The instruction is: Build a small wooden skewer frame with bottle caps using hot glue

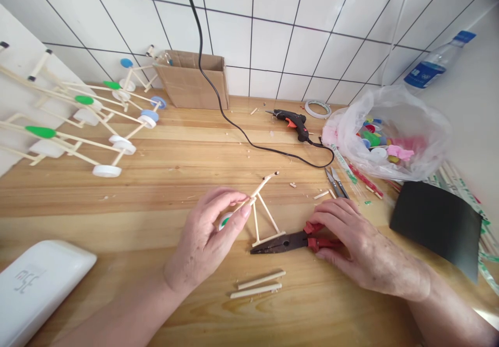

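Observation:
Between the thumb and fingers of my left hand [212,238] is a small frame of thin wooden sticks [256,219]. A dark-tipped piece sticks up at its top, and a crossbar forms its lower end. A white and green round part of it shows partly behind my fingers. My right hand [351,238] grips the red handles of a pair of pliers [286,242]. The dark jaws lie along the frame's crossbar; whether they pinch it I cannot tell. Two loose wooden sticks [257,290] lie on the table in front of my hands.
Stick models with bottle-cap wheels [107,170] stand at left, by a white device [42,290]. A cardboard box [191,84], a black glue gun [292,122] with its cable, and a tape roll [317,109] are behind. Scissors [337,182], a bag of caps [390,134] and a black sheet [436,225] lie right.

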### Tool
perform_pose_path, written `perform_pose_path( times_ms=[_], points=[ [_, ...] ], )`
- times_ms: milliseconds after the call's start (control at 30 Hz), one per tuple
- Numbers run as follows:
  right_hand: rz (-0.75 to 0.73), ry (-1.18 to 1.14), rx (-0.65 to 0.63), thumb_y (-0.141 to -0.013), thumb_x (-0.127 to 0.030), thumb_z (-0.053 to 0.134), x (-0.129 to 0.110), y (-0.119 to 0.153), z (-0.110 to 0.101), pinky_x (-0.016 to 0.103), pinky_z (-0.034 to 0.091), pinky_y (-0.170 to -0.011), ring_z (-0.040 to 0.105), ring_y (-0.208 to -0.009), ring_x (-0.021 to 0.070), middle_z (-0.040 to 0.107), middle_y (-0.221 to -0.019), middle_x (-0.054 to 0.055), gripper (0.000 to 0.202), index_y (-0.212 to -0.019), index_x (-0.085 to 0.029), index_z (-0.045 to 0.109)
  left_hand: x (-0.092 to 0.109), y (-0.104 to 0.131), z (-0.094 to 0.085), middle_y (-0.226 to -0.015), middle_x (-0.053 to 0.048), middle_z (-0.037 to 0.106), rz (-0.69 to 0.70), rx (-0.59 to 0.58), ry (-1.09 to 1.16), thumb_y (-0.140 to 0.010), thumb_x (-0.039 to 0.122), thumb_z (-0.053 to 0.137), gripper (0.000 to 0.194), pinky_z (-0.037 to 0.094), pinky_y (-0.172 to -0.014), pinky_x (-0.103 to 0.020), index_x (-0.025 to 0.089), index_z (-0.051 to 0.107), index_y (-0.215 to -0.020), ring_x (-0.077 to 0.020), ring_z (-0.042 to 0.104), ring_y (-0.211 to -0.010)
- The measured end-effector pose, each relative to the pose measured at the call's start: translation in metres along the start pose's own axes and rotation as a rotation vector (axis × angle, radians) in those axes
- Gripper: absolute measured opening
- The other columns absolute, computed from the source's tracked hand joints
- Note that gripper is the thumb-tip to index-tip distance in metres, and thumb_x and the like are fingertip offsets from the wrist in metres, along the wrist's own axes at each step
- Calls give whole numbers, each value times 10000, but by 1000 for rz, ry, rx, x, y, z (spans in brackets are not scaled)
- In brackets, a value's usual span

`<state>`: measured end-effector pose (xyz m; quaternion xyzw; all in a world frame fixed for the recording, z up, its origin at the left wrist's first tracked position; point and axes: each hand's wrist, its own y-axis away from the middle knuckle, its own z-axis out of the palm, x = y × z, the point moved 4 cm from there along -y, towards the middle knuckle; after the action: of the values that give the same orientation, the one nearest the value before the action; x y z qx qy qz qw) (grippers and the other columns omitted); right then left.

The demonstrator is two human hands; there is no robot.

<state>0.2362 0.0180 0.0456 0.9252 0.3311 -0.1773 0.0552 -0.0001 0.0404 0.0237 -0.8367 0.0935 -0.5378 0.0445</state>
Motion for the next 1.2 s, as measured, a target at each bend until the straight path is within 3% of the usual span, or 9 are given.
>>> perform_pose_path(
  times_ms=[467,1200],
  points=[
    [9,-27,-21,-779,-123,603,2,1,2,449,420,-918,500,-1063,269,571,-1091,98,364,-1123,-205,520,-3,3,2,-947,-51,657,6,23,-121,-767,305,637,241,522,-782,-291,193,596,-977,-183,622,-881],
    [-6,-23,-41,-823,-134,575,2,2,3,428,417,-888,488,-1032,248,560,-1061,87,304,-1110,-198,498,-3,5,2,-858,-3,629,106,50,-157,-797,223,608,130,500,-709,-199,199,574,-920,-112,594,-777]
  ],
)
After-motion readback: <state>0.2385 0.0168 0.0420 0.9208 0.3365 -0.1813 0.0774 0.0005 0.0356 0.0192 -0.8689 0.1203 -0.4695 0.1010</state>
